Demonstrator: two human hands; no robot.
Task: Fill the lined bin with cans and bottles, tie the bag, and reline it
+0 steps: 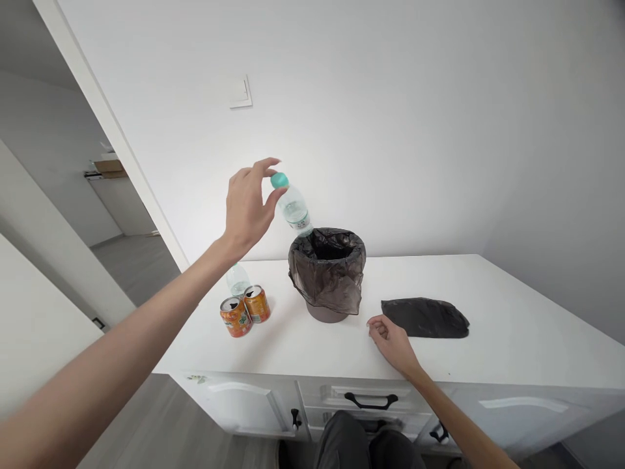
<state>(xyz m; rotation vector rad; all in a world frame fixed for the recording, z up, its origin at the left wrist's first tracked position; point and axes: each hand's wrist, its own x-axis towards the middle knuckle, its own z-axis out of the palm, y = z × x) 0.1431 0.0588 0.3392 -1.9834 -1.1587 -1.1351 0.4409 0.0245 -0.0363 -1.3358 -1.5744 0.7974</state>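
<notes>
My left hand [251, 198] pinches a clear plastic bottle [295, 210] by its turquoise cap, thumb below and fingers above. The bottle slants down to the right, its base at the left rear rim of a small trash bin [328, 312]. A dark translucent trash bag [326, 277] lines the bin and hangs over its rim. My right hand [390, 342] rests on the white countertop, right of the bin, fingers loosely curled with nothing visible in them. Just beyond it lies a flat, folded black plastic bag [426, 318].
Two opened orange drink cans [236, 318] stand left of the bin, beneath my left forearm. Behind them is another clear bottle [237, 279], partly hidden. The white cabinet has black handles [371, 400] in front. A white wall [415, 130] with a light switch [241, 93] rises behind.
</notes>
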